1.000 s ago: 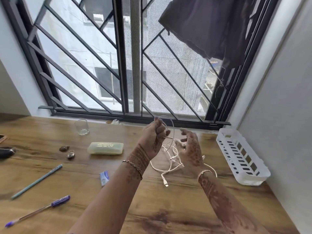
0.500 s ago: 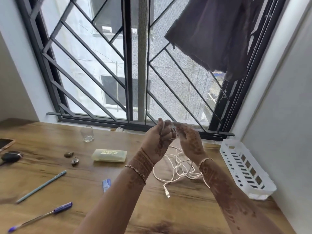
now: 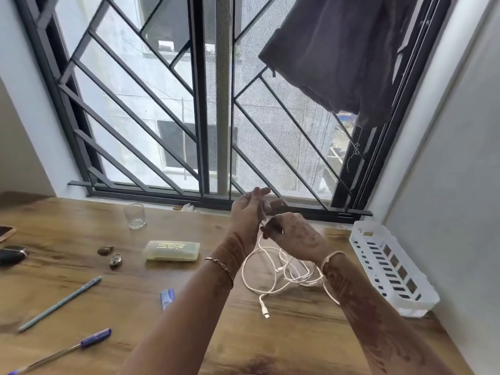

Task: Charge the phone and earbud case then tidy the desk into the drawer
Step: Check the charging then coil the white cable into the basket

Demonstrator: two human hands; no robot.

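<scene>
Fingers of the right hand are curled and pinch the white cable at centre frame, just beside the left hand. The left hand's fingers are extended upward and loosely spread; whether the cable is caught there cannot be told. Below both hands the cable is piled in loops on the wooden desk, with its connector toward lower centre. Open wood is noted below the loops. At the right edge the desk is bounded by a white basket. A yellowish case lies to the left, well apart.
</scene>
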